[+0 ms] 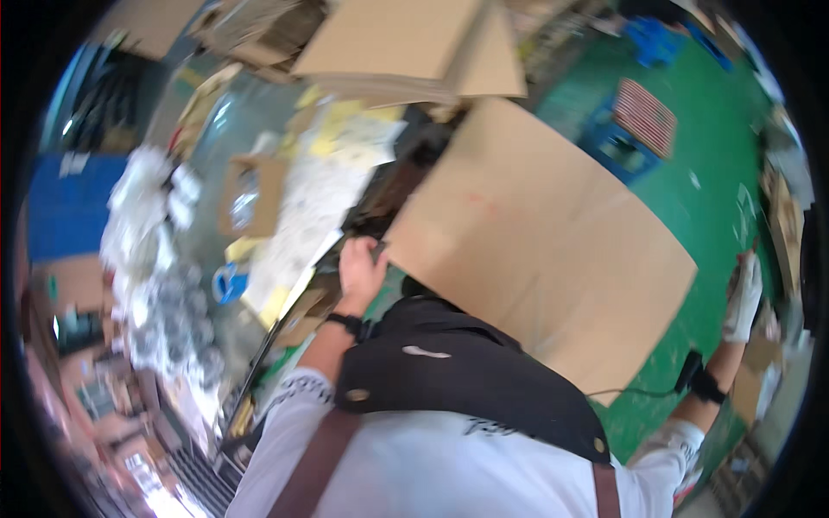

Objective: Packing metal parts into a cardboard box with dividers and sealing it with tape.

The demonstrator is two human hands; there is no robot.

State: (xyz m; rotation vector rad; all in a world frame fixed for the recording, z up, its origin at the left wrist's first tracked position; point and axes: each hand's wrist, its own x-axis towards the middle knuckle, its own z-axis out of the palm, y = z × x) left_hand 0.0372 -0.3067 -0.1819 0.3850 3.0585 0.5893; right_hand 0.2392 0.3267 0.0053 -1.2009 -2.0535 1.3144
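Note:
A large flat cardboard sheet [553,250] stretches out in front of my dark apron, its left corner beside my left hand. My bare left hand [361,272] is closed at that corner, with a small dark object [378,250] at its fingertips; what it is stays unclear. Far out to the right, my right hand [743,298] wears a white glove. Its fingers reach forward, apart from the sheet, and it looks open, though blurred. Both wrists carry black straps, and a thin cable runs from the right one.
Stacked cardboard [389,47] rises beyond the sheet. On the left are a paper-strewn surface [319,190], an opened carton [250,194], a blue tape roll [230,283] and bundled clear plastic [160,285]. A blue stool with a checked top [645,118] stands on the green floor [708,173].

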